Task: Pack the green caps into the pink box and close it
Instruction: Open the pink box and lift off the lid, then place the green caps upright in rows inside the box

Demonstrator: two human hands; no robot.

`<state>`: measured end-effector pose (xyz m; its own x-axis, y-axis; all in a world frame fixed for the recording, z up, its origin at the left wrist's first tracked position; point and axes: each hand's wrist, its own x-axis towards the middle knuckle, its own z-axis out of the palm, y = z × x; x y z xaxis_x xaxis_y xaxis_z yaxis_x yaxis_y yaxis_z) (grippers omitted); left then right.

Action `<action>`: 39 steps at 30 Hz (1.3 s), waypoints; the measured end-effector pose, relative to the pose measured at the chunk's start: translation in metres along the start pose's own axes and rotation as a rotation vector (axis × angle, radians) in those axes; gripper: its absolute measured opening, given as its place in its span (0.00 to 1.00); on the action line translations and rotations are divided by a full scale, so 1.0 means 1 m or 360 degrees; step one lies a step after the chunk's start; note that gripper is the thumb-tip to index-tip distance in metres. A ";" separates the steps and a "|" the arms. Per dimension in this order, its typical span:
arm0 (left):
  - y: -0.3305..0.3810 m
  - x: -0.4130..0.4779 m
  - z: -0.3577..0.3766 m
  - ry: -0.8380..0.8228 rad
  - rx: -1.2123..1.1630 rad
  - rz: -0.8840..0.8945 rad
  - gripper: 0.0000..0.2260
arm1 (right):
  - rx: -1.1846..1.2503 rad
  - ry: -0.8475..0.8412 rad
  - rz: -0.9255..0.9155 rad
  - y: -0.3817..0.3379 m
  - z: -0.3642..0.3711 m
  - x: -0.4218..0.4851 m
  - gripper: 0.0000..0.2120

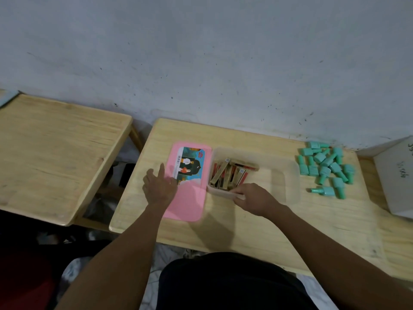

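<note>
On a wooden bench [268,224], a pink lid [192,204] lies flat beside a clear box [290,175] holding gold and red sticks [225,173]. The left hand [159,186] rests flat on the lid's left edge; the right hand [257,198] grips the box's near rim. Green caps [326,168] lie heaped farther right.

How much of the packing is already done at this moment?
Done: the lid is off, lying beside the box. In hand: the left hand rests on the lid, the right hand grips the box rim. Left: all green caps lie outside the box; then closing.
</note>
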<state>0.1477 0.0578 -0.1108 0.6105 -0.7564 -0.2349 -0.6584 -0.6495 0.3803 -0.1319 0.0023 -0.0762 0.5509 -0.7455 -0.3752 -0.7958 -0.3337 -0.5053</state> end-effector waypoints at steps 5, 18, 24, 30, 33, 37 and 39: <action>-0.008 -0.002 0.025 -0.0168 0.0179 0.0348 0.29 | -0.0146 0.0162 -0.0017 0.010 0.002 -0.009 0.14; 0.079 -0.030 0.020 -0.0307 -0.0819 0.0329 0.17 | 0.0098 0.1236 0.0839 0.055 -0.002 -0.049 0.25; 0.090 -0.035 0.025 -0.0260 -0.0731 0.0360 0.13 | 0.0651 0.1120 0.1042 0.077 -0.007 -0.067 0.22; 0.094 -0.040 0.024 -0.0116 -0.0690 0.0371 0.16 | 0.0857 0.1173 0.0844 0.089 -0.006 -0.080 0.16; 0.112 -0.053 0.020 0.0208 -0.0525 0.0639 0.15 | 0.0879 0.1213 0.0894 0.106 -0.001 -0.099 0.14; 0.160 -0.070 0.024 0.0131 -0.0474 0.1233 0.09 | 0.0777 0.1184 0.1057 0.134 0.002 -0.131 0.11; 0.188 -0.080 0.032 -0.0018 -0.0453 0.1502 0.08 | 0.0689 0.1152 0.1115 0.148 0.002 -0.144 0.11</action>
<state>-0.0395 -0.0062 -0.0492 -0.1163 -0.9564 0.2678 -0.7418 0.2629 0.6169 -0.3292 0.0614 -0.0982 -0.3798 -0.9004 -0.2121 -0.6409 0.4215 -0.6415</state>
